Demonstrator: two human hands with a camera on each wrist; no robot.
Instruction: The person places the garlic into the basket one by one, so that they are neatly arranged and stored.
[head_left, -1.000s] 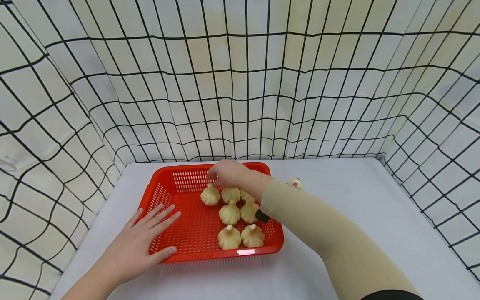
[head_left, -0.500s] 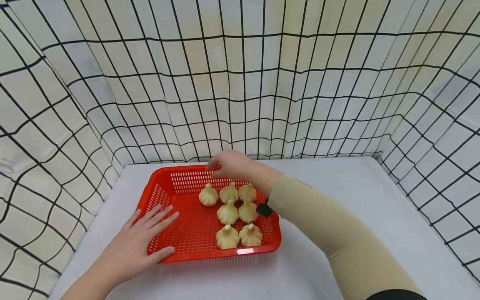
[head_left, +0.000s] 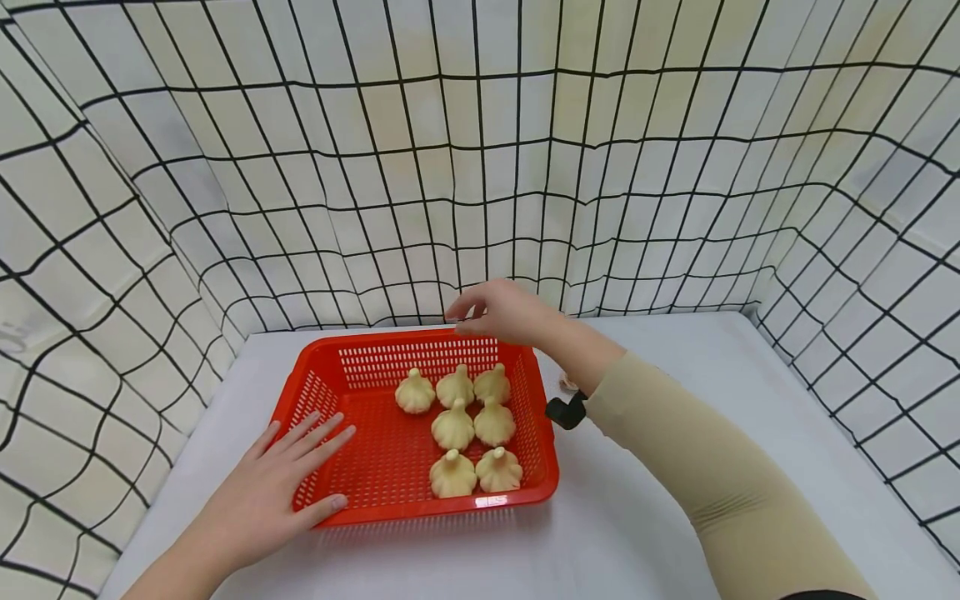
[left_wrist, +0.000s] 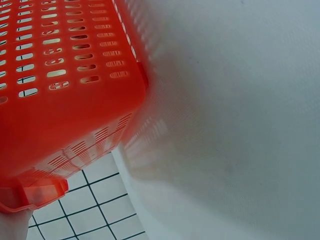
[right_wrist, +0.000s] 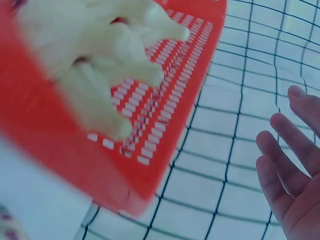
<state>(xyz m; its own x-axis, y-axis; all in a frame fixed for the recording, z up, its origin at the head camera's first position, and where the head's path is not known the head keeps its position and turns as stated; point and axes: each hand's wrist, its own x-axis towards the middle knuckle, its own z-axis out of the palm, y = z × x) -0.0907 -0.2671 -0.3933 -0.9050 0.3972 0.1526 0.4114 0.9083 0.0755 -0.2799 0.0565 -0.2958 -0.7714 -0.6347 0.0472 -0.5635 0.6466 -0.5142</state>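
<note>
A red slotted plastic basket (head_left: 375, 467) lies on the table with several pale garlic bulbs (head_left: 453, 427) in its middle and right part. My left hand (head_left: 266, 492) rests on the basket's left front rim, fingers spread and straight. Over the back right rim hovers my right hand (head_left: 502, 310), its fingers loosely bent and holding nothing. The right wrist view shows that hand (right_wrist: 300, 175) apart from the basket, its fingers relaxed. Beyond the right forearm, a whitish garlic bulb (head_left: 567, 382) shows only in part on the table.
A white-covered table (head_left: 720, 375) extends right of the basket. White walls with black netting (head_left: 480, 175) enclose the back and both sides. A small black device (head_left: 566, 412) sits at the right wrist. Purple marks show on the partly seen bulb (right_wrist: 7, 227) in the right wrist view.
My right hand has lifted out from over the basket's garlic bulbs and shifted right, past the back rim. The left hand stays on the rim.
</note>
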